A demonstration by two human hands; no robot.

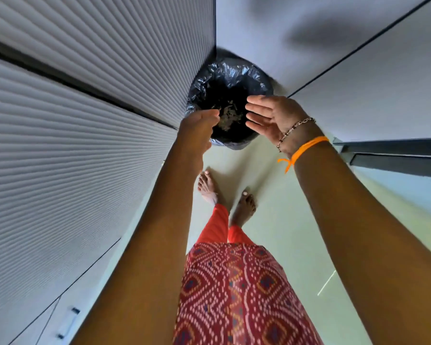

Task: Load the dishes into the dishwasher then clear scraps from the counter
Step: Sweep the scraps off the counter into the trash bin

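Note:
A bin lined with a black plastic bag (pixel 256 78) stands on the floor in the corner between two cabinet fronts. Pale scraps (pixel 228 114) lie at the bottom of the bag. My left hand (pixel 199 125) hovers over the bin's near-left rim, its back towards me and its fingers curled downward; what is under them is hidden. My right hand (pixel 271 115) is over the bin's right rim, palm facing left and fingers spread, holding nothing. A bead bracelet and an orange thread circle the right wrist.
Ribbed grey cabinet fronts (pixel 72 133) run along the left, smooth grey doors (pixel 358 70) stand behind and to the right of the bin. A dark ledge (pixel 396 155) juts in at the right. My bare feet (pixel 224 195) stand on the pale green floor just short of the bin.

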